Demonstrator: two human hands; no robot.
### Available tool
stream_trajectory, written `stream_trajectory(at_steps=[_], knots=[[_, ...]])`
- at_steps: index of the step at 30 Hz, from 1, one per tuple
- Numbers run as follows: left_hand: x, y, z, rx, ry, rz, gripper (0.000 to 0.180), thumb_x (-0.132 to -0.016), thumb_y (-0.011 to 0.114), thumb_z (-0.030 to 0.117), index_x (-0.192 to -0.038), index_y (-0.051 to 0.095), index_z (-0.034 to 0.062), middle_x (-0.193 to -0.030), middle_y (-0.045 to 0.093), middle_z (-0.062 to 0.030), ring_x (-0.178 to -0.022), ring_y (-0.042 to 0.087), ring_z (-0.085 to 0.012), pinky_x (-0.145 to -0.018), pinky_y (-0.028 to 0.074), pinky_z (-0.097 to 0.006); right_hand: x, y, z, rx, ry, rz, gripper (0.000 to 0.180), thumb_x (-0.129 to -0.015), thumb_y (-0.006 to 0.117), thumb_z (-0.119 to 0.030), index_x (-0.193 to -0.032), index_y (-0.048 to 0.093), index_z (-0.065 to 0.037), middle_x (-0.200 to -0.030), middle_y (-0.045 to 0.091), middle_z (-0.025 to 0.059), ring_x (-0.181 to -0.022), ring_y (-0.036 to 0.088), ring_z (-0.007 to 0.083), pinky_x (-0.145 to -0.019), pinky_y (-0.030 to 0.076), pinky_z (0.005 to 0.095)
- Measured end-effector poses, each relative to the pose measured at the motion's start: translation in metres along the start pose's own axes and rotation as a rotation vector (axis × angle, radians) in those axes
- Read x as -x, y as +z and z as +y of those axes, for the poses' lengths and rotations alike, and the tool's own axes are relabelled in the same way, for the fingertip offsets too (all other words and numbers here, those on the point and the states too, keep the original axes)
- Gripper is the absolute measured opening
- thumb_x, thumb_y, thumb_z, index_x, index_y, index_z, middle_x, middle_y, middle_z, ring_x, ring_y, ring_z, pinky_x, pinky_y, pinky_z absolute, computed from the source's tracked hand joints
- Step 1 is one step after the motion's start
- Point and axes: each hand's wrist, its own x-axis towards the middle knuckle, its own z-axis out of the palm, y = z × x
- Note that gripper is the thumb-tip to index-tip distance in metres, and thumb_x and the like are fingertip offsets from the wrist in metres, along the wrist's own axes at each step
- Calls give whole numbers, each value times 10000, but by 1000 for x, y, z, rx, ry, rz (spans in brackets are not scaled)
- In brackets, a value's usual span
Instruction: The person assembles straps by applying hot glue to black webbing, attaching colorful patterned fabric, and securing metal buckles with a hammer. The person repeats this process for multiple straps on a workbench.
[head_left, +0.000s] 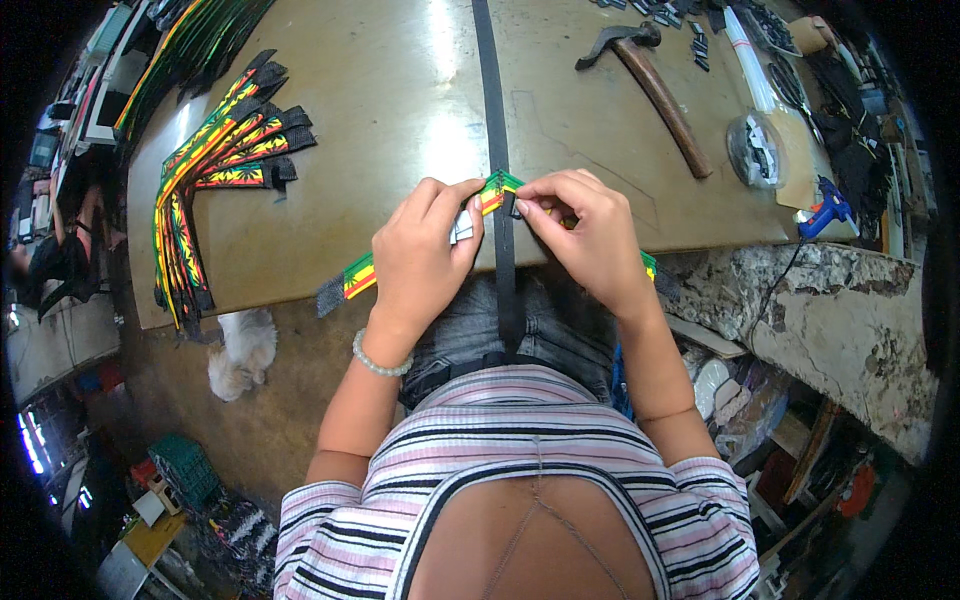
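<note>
A green, yellow and red patterned strap (491, 198) with black ends is pinched between my two hands at the table's near edge. My left hand (430, 235) is closed on its left part, with a small white piece (463, 228) also held in the fingers. On the strap's right part, the fingertips of my right hand (585, 230) press together beside a small dark piece (510, 207). A long black webbing band (495, 100) runs down the table, meets the patterned strap between my hands and hangs over my lap. Both patterned ends droop below my wrists.
Bundled patterned straps (225, 150) lie at the table's left. A hammer (660, 100) with a wooden handle rests at the far right, near small black pieces (700, 45). A clear round tub (755, 150) and a blue glue gun (828, 208) sit along the right edge.
</note>
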Motion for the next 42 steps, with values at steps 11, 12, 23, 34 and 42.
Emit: stream_trajectory(at_steps=[11, 12, 23, 34, 42], knots=[[-1, 0, -1, 10, 10, -3, 177, -877, 708, 112, -1054, 724, 115, -808, 598, -93, -694, 624, -260, -618, 495, -366, -6, 9, 1, 65, -1, 68, 100, -857, 697, -26, -954, 689, 1, -875, 664, 139, -780, 669, 293, -684, 531, 369], [-1, 1, -1, 12, 10, 2, 180, -874, 710, 101, -1053, 725, 113, -807, 596, -94, -692, 623, -257, -620, 497, -364, -6, 9, 0, 65, 5, 62, 99, -857, 696, -25, -952, 687, -1, -886, 664, 141, -783, 670, 299, -688, 534, 371], [23, -54, 2, -2, 184, -216, 389, -730, 822, 126, -1109, 734, 151, -886, 620, -43, -753, 604, -228, -642, 502, -349, -9, 4, 5, -82, 110, 41, 198, -868, 738, -55, -1062, 726, -15, -864, 628, 39, -719, 577, 68, -592, 480, 206], [-4, -16, -3, 75, 151, -173, 359, -674, 837, 101, -1004, 696, 93, -896, 676, -74, -817, 665, -245, -703, 527, -347, -8, 6, 6, -30, 127, 29, 195, -844, 765, -97, -1017, 733, -13, -862, 616, 54, -701, 556, 114, -630, 463, 247], [-13, -6, -7, 274, 31, -141, 182, -763, 805, 96, -914, 710, 55, -823, 676, -96, -744, 669, -265, -662, 521, -351, -9, 5, 6, -7, 143, 19, 191, -833, 762, -137, -974, 722, -16, -875, 644, 114, -731, 628, 224, -681, 516, 330]])
